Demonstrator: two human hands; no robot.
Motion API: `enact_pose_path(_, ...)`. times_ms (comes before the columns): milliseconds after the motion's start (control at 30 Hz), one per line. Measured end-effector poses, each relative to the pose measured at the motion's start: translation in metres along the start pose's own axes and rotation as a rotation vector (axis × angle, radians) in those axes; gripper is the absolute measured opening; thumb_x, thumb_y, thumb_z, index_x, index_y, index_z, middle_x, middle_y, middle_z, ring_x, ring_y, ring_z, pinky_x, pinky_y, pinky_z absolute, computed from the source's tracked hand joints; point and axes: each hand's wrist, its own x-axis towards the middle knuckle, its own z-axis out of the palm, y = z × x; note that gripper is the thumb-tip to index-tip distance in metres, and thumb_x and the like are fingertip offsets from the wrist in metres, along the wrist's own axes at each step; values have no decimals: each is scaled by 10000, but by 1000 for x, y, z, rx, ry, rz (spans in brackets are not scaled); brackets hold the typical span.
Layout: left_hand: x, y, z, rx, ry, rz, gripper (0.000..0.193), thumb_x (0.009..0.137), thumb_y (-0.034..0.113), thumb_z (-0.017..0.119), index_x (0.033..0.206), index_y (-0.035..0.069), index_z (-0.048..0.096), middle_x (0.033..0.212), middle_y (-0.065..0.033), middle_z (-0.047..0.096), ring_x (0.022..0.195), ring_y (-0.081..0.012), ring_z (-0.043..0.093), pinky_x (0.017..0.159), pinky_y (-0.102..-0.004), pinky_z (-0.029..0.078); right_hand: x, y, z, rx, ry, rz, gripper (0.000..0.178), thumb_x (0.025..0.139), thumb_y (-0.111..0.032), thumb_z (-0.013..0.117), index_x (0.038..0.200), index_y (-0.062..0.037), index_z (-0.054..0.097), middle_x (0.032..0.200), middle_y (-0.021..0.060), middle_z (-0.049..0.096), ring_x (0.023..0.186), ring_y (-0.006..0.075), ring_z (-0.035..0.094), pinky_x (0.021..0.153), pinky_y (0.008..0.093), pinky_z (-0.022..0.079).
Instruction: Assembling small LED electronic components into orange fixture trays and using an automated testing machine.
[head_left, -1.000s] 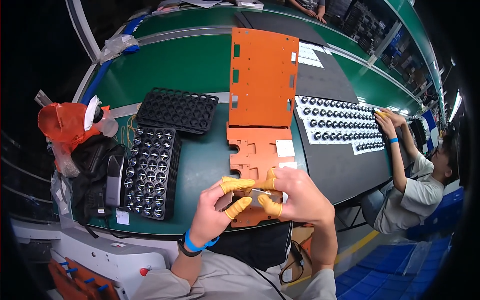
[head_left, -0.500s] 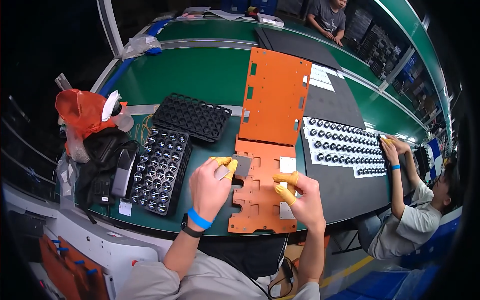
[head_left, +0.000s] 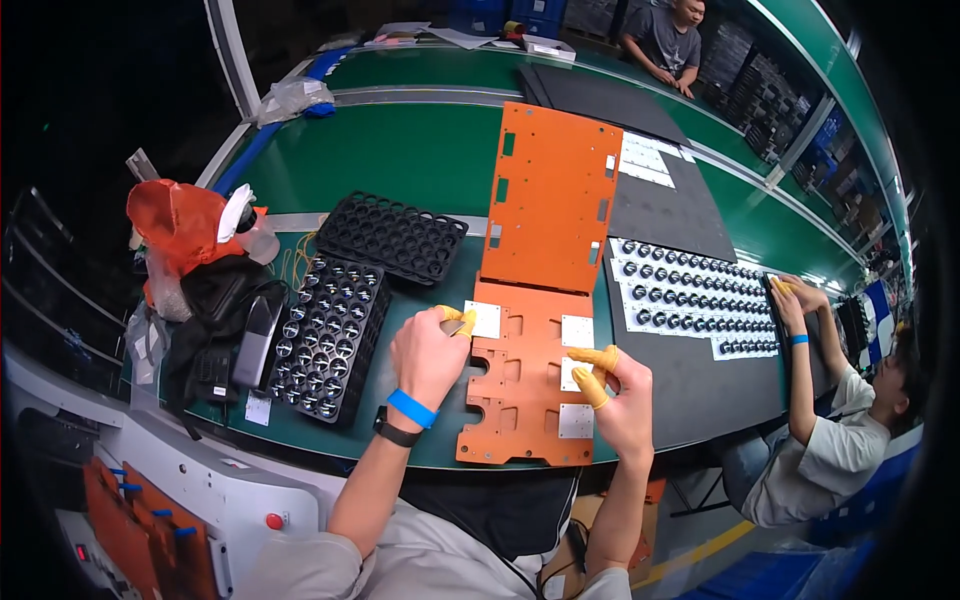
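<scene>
An orange fixture (head_left: 535, 390) lies in front of me with its lid (head_left: 553, 190) raised. White square plates sit on it: an upper left plate (head_left: 485, 319), an upper right plate (head_left: 577, 330), a middle right plate (head_left: 571, 374) and a lower right plate (head_left: 575, 421). My left hand (head_left: 428, 355), in yellow finger cots, is closed beside the upper left plate. It pinches a thin small plate (head_left: 455, 328), seen nearly edge-on. My right hand (head_left: 622, 395), also in finger cots, is over the fixture's right edge at the middle right plate, thumb and forefinger apart, nothing visible between them.
Left of the fixture are a black tray (head_left: 325, 345) of shiny round parts and a black tray (head_left: 390, 238) with bare cells. Further left lie an orange bag (head_left: 178, 225) and a black bag. At right, a co-worker's hands (head_left: 795, 300) touch white strips (head_left: 690, 290) bearing black round parts.
The upper left plate, grey and tilted before, now looks white and flat on the fixture. My left hand has moved up slightly; my right hand has shifted a little to the right and down.
</scene>
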Motion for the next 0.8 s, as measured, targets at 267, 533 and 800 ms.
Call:
enact_pose_path(267,5,1,9,62,-109,31,249,856,244,722,966,24,758,923,-215,728,891,-413,688,753,-492,531,1,-5,11,-30,44,-47,218,846,-34,753,1059,12,738,701,48,513,645,123,486,618,279,422)
enact_pose_path(533,8,5,-4,65,-101,110,269,852,265,739,908,2,726,905,-236,715,882,-422,687,753,-500,542,1,-30,54,-152,-15,-221,184,824,-78,775,997,-28,736,754,112,585,685,291,560,626,382,448)
enact_pose_path(800,-54,-67,3,-246,113,745,303,873,124,694,1095,1,529,1057,-118,501,945,-274,525,785,-380,461,11,-119,127,-148,-86,-525,253,779,-137,809,1008,-61,735,832,86,597,766,286,594,670,398,476)
